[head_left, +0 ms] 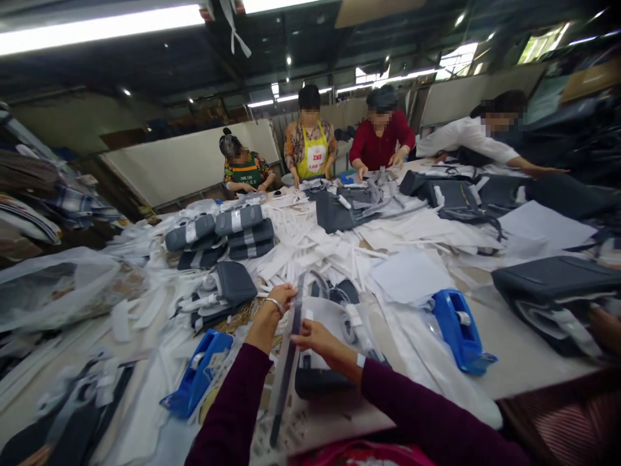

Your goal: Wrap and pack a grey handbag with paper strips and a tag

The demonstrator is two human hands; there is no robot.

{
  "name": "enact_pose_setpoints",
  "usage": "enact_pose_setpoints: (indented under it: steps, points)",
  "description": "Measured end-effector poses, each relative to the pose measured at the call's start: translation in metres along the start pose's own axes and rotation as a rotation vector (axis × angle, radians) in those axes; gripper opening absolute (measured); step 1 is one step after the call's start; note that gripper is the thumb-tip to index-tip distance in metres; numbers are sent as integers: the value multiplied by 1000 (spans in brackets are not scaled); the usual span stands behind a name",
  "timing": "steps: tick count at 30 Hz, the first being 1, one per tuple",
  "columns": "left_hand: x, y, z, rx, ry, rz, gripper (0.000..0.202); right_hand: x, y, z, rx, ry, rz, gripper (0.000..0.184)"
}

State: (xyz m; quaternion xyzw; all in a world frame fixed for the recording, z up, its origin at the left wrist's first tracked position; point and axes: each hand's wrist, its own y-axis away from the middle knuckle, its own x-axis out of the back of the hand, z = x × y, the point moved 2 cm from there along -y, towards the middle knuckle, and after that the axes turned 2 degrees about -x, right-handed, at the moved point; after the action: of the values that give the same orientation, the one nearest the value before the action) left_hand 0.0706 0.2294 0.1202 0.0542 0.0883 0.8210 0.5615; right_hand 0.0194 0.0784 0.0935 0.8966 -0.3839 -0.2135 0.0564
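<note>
My left hand (279, 305), with a silvery bangle at the wrist, pinches the upper part of a long dark bag strap (286, 375) partly covered in clear film. A little lower, the fingers of my right hand (316, 342) are closed on the same strap. Its lower end hangs toward the table's front edge, and the upper end curves over to the right. Just behind my right hand lies a dark grey handbag (317, 382) with white wrapping on it, partly hidden by my hand and forearm.
Blue tape dispensers stand to the left (196, 372) and right (463, 330). Dark wrapped pouches (242, 220) are stacked at back left. White paper strips (310, 249) litter the table. Co-workers (313, 142) work along the far side; another person's hand (606, 330) touches a bag (548, 285) at right.
</note>
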Motion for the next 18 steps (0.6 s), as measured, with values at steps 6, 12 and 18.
enact_pose_setpoints:
  steps: [6,12,18]
  points:
    - [-12,38,23,155,32,-249,43,17,-7,-64,100,51,144,16]
    - [-14,91,6,284,-27,-603,46,47,-15,-124,160,67,184,13]
    - [-17,77,19,114,216,-244,45,59,20,-104,207,89,224,30]
